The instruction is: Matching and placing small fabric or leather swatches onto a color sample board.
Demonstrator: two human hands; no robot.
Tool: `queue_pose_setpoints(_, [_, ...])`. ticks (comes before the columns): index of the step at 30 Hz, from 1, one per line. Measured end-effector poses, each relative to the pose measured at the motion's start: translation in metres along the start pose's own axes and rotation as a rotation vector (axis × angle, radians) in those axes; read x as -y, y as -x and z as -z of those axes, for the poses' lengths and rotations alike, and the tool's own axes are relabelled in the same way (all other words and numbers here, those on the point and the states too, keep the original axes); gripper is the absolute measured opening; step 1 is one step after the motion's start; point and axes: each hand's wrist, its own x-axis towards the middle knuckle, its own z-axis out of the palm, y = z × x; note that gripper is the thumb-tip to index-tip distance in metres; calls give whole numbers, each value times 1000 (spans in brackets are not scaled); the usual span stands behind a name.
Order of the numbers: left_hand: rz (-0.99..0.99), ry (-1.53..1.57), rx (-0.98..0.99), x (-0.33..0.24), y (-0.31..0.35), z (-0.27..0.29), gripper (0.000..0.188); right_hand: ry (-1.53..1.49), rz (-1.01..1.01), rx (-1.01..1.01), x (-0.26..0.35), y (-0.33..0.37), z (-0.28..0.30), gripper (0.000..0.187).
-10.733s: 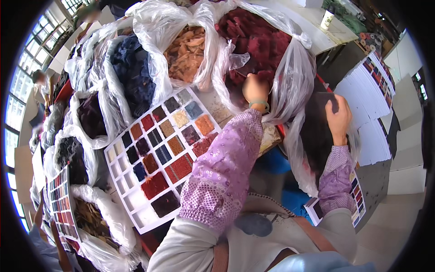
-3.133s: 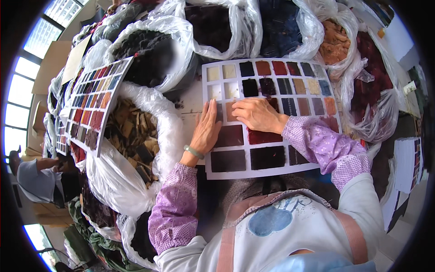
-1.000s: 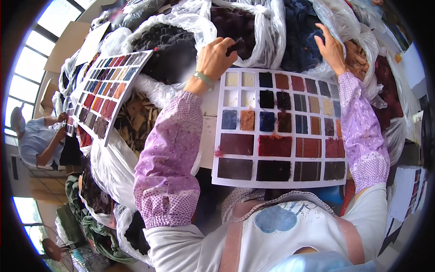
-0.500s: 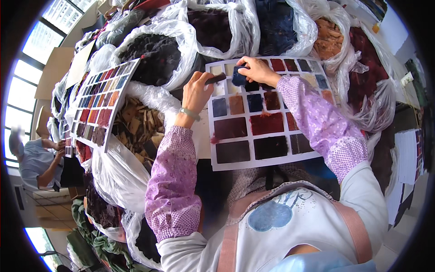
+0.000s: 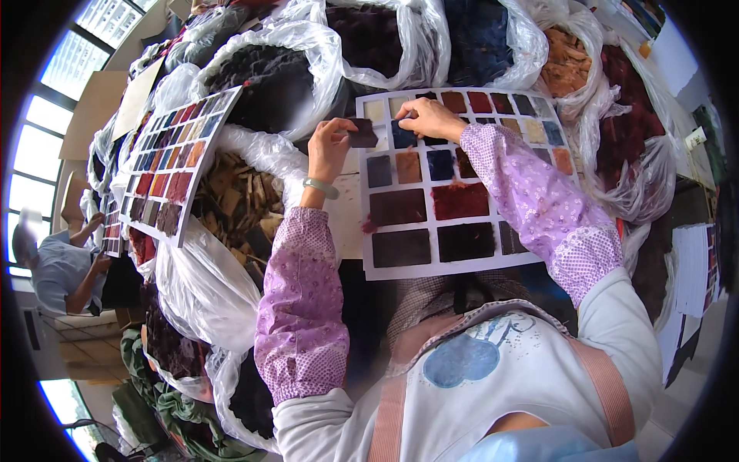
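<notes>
A large white sample board with rows of coloured swatches lies in front of me, above my lap. My left hand, beside its upper left edge, pinches a dark brown fabric swatch between thumb and fingers. Over the top rows, the fingers of my right hand close on the upper edge of a navy blue swatch, which sits in its square. My right forearm covers part of the board. Beneath that square is an orange-brown swatch; a dark red one is lower down.
White plastic bags hold black pieces, blue pieces, orange scraps and tan scraps. A second swatch board leans at the left. Another person handles a board farther left. Stacked white boards stand at the right.
The navy swatch, tilted across the squares before, now lies flatter in its square under my right fingers. The dark brown swatch in my left hand has turned to show its broad face.
</notes>
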Motion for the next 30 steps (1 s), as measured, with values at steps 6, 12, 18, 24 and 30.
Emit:
queue_pose_setpoints(6, [178, 249, 71, 9, -3, -8, 19, 102, 125, -101, 0, 6, 1, 25])
queue_pose_setpoints(12, [298, 307, 126, 9, -5, -12, 15, 93, 142, -116, -1, 7, 0, 25])
queue_pose_setpoints(18, [260, 121, 127, 15, -11, -22, 17, 85, 154, -97, -3, 7, 3, 24])
queue_pose_setpoints(24, [319, 46, 42, 7, -11, -26, 26, 162, 229, -153, -3, 7, 1, 24])
queue_pose_setpoints(30, [275, -127, 99, -4, -13, -31, 36, 169, 249, -169, -8, 5, -2, 24])
